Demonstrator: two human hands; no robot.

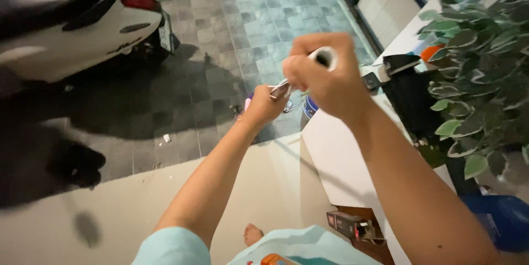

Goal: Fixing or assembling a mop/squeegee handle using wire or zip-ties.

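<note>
Two hands meet in the air in front of us. Our right hand (pixel 325 77) is closed tight around a white tube (pixel 325 55), whose round end pokes out the top. Our left hand (pixel 264 105) is closed on small metal pliers (pixel 280 90), held just beside the tube. We think it works best to keep the tube still and squeeze the pliers slowly, so nothing slips. Below us is a white counter (pixel 336 160), a leafy plant (pixel 479 66) stands to the right, and a white scooter (pixel 82 22) is parked on the tiled floor (pixel 248 17).
</note>
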